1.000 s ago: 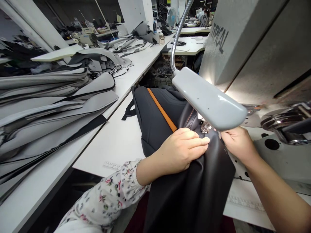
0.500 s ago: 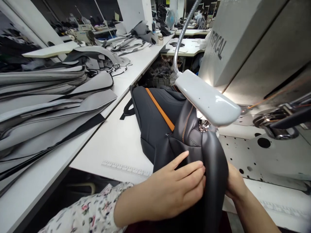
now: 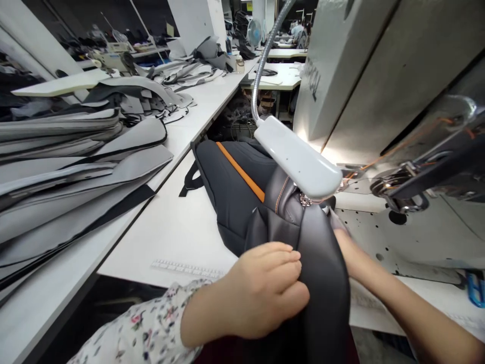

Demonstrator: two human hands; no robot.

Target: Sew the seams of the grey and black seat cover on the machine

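So my left hand (image 3: pixel 261 288) has its grip pinched shut on a fold of the dark leather cover (image 3: pixel 322 283), fingers curled over the ridge of it right at the near edge of the tabletop (image 3: pixel 170 237). My right hand (image 3: pixel 346 253) is tucked along the other side of that same ridge, flat against the leather, but its fingers are mostly hidden behind the fold, so I honestly can't tell if that grip is closed or spread. The cover runs from my lap up under the sewing machine (image 3: pixel 379 76), with the orange stripe (image 3: pixel 240 172) panel lying further back on the tabletop. The gooseneck lamp (image 3: pixel 297 159) hangs right over the needle area, just above the leather. Off to my left there's a big stack of grey cut panels (image 3: pixel 76 167) on the neighbouring bench.
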